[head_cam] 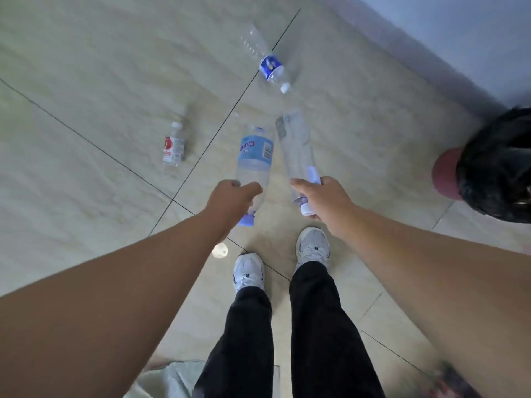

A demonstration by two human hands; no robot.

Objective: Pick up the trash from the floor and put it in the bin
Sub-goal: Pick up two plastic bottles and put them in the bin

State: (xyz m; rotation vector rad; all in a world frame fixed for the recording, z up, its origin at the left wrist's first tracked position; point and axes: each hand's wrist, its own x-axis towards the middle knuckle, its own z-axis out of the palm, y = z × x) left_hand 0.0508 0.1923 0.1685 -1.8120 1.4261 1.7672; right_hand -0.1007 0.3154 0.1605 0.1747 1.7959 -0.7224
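Hands (230, 201) (321, 201) each clamp a bottle (254, 162) (298, 150) near its cap; slick plastic could slip before the bin (500, 165).

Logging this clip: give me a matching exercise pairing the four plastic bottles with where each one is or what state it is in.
Things:
1. light-blue-label bottle
2. clear bottle with grey label
3. small red-label bottle
4. dark-blue-label bottle

Places:
A. lying on the floor, farthest ahead
B. held in the right hand
C. standing on the floor, at left
D. held in the left hand

Pairs: 1-D, 2-B, 3-C, 4-A
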